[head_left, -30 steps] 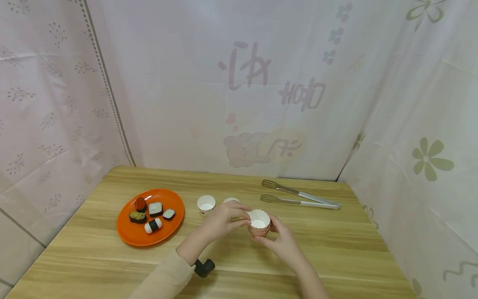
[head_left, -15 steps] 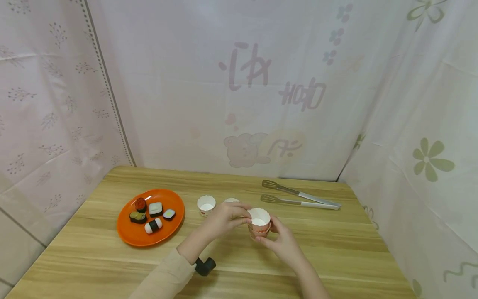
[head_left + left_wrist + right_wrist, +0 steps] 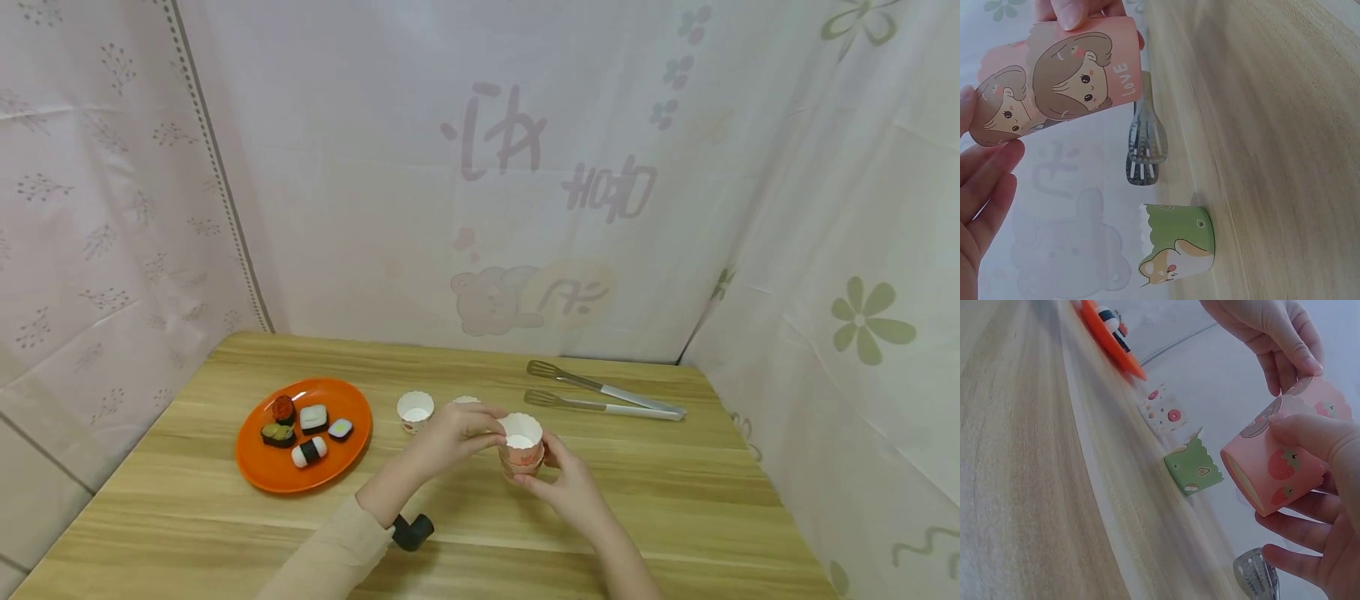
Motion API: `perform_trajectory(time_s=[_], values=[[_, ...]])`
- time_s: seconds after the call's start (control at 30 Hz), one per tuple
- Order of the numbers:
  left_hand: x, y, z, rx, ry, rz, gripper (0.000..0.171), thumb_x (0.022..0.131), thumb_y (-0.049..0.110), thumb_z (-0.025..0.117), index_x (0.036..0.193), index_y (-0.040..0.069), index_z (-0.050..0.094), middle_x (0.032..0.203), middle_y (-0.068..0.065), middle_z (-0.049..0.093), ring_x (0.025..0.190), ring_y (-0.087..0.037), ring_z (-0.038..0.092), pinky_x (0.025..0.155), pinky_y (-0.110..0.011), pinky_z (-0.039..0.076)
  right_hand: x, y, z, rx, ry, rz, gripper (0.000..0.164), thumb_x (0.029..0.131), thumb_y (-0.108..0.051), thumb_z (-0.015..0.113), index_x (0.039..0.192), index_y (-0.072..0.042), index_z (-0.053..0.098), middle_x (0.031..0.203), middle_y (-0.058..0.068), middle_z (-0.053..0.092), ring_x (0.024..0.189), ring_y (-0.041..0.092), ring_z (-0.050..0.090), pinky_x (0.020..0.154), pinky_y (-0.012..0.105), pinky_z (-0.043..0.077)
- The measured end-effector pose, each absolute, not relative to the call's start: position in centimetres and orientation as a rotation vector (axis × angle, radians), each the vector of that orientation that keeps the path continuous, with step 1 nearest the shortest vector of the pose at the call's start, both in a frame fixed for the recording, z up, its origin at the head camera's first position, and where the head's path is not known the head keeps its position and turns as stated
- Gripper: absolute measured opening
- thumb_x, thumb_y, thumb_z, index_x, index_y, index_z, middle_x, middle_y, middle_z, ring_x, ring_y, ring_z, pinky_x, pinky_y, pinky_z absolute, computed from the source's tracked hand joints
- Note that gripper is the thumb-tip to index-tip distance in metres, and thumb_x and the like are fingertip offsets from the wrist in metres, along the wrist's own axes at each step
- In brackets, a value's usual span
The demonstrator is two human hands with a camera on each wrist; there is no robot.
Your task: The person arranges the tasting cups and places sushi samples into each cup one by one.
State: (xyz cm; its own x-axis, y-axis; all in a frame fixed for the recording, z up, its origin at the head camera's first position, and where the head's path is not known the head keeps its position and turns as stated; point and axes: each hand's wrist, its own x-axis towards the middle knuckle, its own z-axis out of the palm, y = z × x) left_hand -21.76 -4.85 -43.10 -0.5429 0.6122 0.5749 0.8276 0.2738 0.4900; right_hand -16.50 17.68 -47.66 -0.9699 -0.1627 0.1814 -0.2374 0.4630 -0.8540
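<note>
Pale printed cloth [image 3: 337,167] surrounds our wood-grain table [image 3: 675,508]. Above it, between our hands, the pink inner cup [image 3: 1000,103] sits nested in the pink outer cup [image 3: 1088,72], the two sharing one nearly upright axis, mouths up. Our right hand [image 3: 573,487] grips the outer cup from its right side; our left hand [image 3: 450,437] pinches the inner cup, which stands partly proud, near its scalloped rim. Neither hand is nearer: each touches its own cup. Both walls look like thin, smooth card, tapering to the base, with cartoon prints. Just beyond the left hand stands a matching-shaped green cup [image 3: 1179,240], with a white cup [image 3: 416,408] to its left. Farther left of that hand, a glossy orange plate [image 3: 262,471] bears rounded sushi pieces [image 3: 310,451]. Beyond the right hand lie slender metal tongs [image 3: 641,410], slotted heads leftward.
</note>
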Motion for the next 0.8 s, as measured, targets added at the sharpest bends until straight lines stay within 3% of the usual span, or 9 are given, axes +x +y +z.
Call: perform_trajectory(time_s=[0.47,0.8], values=[[-22.3,-4.7,-42.7,-1.307,-2.237,-1.190,0.006,0.086,0.013,0.072,0.089,0.009,0.075,0.111,-0.011,0.068,0.102,-0.018,0.065,0.084,-0.017,0.051,-16.7,18.2,-48.5,0.390,-2.622,1.581,0.076,0.077,-0.025,0.081,0.140,-0.003,0.045,0.119,0.007,0.061,0.107,0.030,0.056,0.090,0.061,0.046],[-22.7,-4.6,-42.7,-1.272,-2.227,-1.207,0.006,0.086,0.012,0.072,0.090,0.008,0.075,0.113,-0.011,0.067,0.105,-0.019,0.064,0.085,-0.018,0.051,-16.9,18.4,-48.9,0.365,-2.630,1.545,0.073,0.077,-0.028,0.081,0.137,-0.004,0.048,0.118,0.009,0.062,0.106,0.028,0.058,0.090,0.058,0.047]])
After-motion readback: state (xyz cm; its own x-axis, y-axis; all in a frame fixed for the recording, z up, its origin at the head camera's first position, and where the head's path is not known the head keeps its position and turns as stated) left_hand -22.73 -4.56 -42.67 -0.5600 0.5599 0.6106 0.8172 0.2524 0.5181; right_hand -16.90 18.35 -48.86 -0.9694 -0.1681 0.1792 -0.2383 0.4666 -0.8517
